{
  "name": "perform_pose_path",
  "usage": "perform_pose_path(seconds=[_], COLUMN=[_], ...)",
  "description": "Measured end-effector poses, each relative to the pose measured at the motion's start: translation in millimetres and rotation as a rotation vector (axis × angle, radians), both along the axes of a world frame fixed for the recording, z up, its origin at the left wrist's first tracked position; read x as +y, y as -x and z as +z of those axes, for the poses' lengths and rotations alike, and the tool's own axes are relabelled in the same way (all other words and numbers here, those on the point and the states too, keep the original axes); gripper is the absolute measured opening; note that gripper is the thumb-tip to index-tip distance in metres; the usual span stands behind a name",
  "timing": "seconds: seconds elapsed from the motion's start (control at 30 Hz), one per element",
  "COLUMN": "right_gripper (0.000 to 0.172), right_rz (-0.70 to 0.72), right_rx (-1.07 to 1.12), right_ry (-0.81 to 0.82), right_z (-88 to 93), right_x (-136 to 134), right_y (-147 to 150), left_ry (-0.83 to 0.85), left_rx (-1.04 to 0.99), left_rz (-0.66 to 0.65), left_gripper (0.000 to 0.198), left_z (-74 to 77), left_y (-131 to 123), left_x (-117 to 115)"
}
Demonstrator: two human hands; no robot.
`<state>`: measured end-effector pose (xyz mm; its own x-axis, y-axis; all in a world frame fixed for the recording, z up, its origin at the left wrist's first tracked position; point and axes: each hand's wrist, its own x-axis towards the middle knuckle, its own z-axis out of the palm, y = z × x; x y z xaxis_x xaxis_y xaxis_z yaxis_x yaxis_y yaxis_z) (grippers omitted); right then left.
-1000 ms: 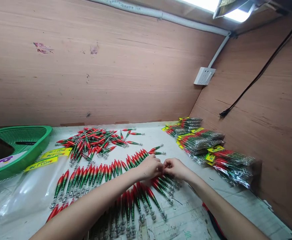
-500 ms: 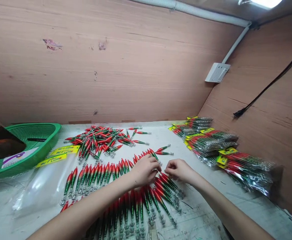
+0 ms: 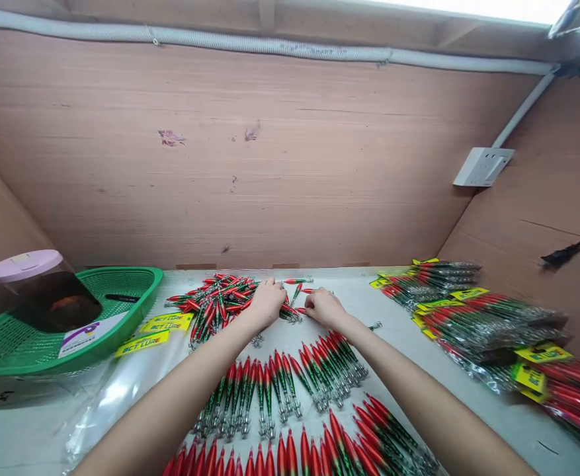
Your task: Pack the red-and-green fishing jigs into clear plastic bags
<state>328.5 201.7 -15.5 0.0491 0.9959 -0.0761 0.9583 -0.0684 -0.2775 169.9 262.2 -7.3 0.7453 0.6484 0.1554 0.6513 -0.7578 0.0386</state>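
Observation:
Both my hands reach to the far side of the white table. My left hand (image 3: 266, 303) rests with curled fingers on the right edge of a loose heap of red and green lures (image 3: 215, 299). My right hand (image 3: 323, 307) lies close beside it, fingers bent down onto a few stray lures (image 3: 297, 287); what either hand grips is hidden. Nearer to me, lures lie side by side in a row (image 3: 270, 390), and another row (image 3: 290, 459) runs along the bottom edge.
A green basket (image 3: 121, 316) at the left holds a dark jar with a pink lid (image 3: 39, 291). Clear bags with yellow labels (image 3: 155, 330) lie beside it. Packed lures in bags (image 3: 473, 317) pile up at the right. A wall socket (image 3: 483, 166) sits on the wooden wall.
Both hands have moved away from the sorted rows to the loose heap at the back. The view has shifted left and down.

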Motion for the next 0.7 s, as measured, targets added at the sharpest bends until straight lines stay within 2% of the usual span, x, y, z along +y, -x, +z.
perform_pose_path(seconds=[0.13,0.27,0.33,0.5,0.7], right_gripper=[0.027,0.026,0.025,0.02,0.018], right_rz=[-0.023,-0.065,-0.082,-0.102,-0.051], right_rx=[-0.023,0.062,0.143,0.437,0.76], right_ry=[0.043,0.033,-0.012,-0.151,-0.213], right_z=[-6.7,-7.2,-3.3,15.0,30.6], right_x=[10.1,9.4,6.5,-9.4,-33.1], right_y=[6.3,-4.9,-13.1,-20.8,-1.4], left_ry=[0.028,0.066,0.083,0.115,0.074], left_rx=[-0.026,-0.166,-0.275,-0.529,-0.635], left_rz=[-0.019,0.008,0.042,0.142,0.177], left_gripper=[0.021,0.013,0.01,0.024,0.007], left_z=[-2.4,3.7,8.1,15.4,22.9], left_y=[0.7,9.9,16.6,31.5,39.5], left_x=[7.5,11.5,12.4,6.8,-1.1])
